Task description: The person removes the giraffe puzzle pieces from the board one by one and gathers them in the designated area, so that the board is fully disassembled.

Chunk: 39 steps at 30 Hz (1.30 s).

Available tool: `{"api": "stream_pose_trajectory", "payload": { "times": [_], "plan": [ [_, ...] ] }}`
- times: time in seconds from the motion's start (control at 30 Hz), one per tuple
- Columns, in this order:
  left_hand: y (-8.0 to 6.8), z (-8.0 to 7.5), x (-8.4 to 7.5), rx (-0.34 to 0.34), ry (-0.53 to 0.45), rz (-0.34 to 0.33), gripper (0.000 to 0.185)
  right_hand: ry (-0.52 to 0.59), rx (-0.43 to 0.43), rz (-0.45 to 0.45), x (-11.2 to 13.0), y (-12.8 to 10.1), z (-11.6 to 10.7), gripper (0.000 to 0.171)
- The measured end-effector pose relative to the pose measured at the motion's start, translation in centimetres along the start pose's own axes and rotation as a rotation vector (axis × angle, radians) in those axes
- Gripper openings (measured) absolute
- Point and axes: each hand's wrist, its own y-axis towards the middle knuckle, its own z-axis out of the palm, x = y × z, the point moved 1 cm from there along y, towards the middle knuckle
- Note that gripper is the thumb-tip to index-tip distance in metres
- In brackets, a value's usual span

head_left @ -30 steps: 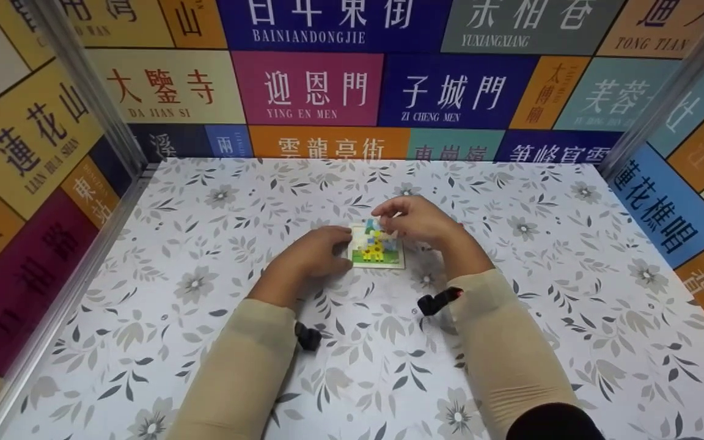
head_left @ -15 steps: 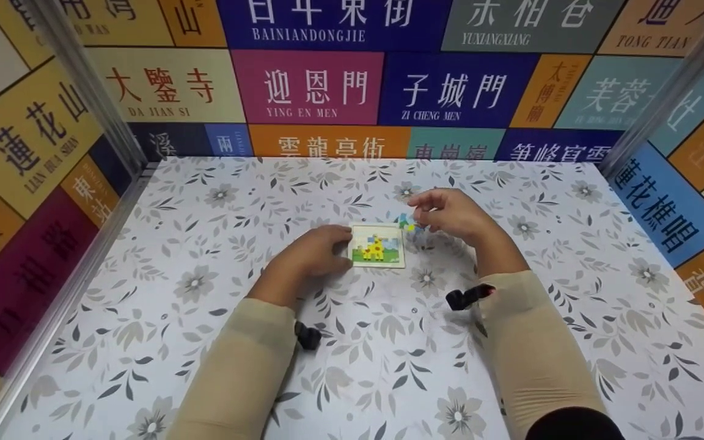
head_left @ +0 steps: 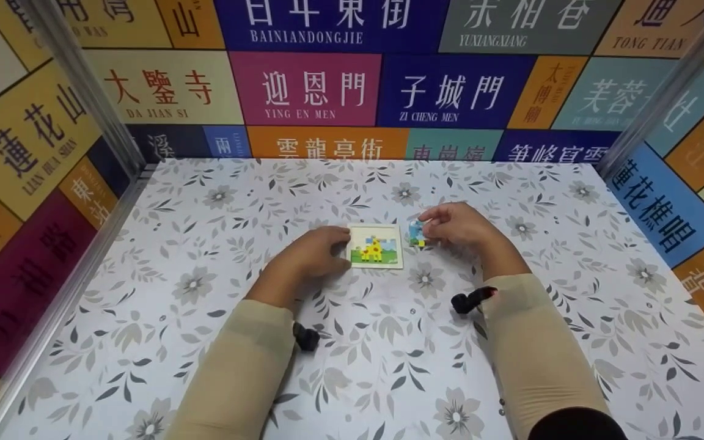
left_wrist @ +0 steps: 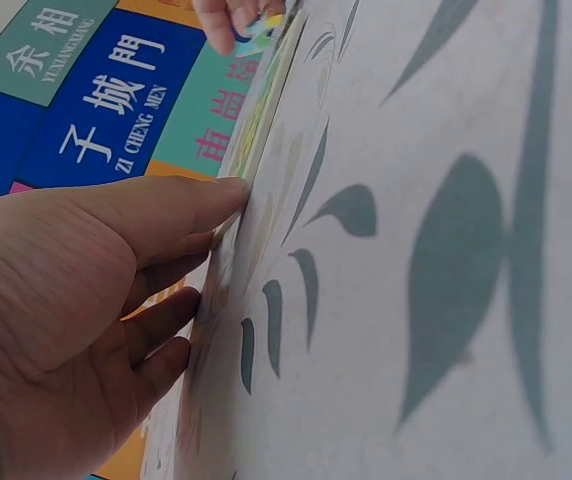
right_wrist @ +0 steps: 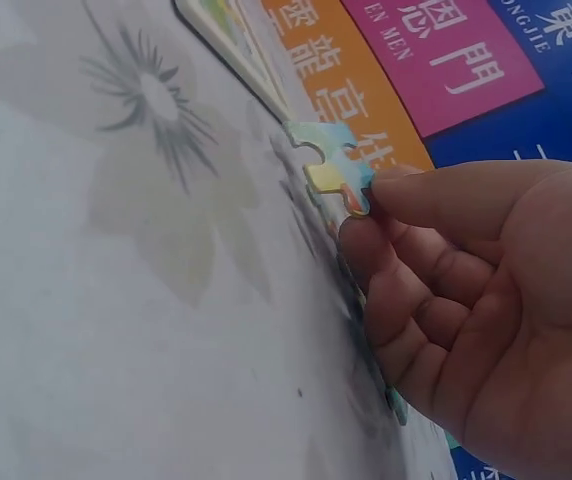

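Note:
A small framed jigsaw puzzle (head_left: 376, 265) lies on the table, its lower part showing a yellow giraffe on green and its upper strip bare and pale. My left hand (head_left: 318, 252) holds the frame's left side, thumb at the near corner and fingers at the far one. In the left wrist view, the thumb tip (left_wrist: 228, 192) touches the frame's edge. Just right of the frame, my right hand (head_left: 459, 225) pinches a blue and yellow jigsaw piece (right_wrist: 331, 165) between thumb and fingertips. A teal edge (right_wrist: 398, 405) shows below the curled fingers in the right wrist view.
A white tablecloth (head_left: 205, 379) with grey leaves and flowers covers the table. Upright panels (head_left: 306, 88) with coloured lettered blocks stand behind it and along both sides.
My right hand has moved from over the puzzle to its right with the jigsaw piece, then slightly back toward me. The piece has turned in the fingers. My left hand stays put.

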Motion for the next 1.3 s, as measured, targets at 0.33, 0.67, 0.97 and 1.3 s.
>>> {"api": "stream_pose_trajectory", "payload": {
  "times": [0.33, 0.67, 0.97, 1.3],
  "plan": [
    [0.0, 0.0, 0.1, 0.012, -0.002, -0.006, 0.066, -0.026, -0.038, 0.088, 0.0, 0.3, 0.3, 0.037],
    [0.0, 0.1, 0.0, 0.005, 0.002, -0.004, 0.068, -0.015, -0.058, 0.099, 0.3, 0.1, 0.4, 0.039],
    [-0.1, 0.0, 0.0, 0.004, 0.003, -0.018, 0.069, -0.064, -0.042, -0.007, 1.9, -0.4, 1.2, 0.038],
    [0.1, 0.0, -0.2, 0.007, 0.011, -0.027, 0.068, -0.121, 0.009, -0.085, 5.3, -0.9, 3.5, 0.040]
  ]
}}
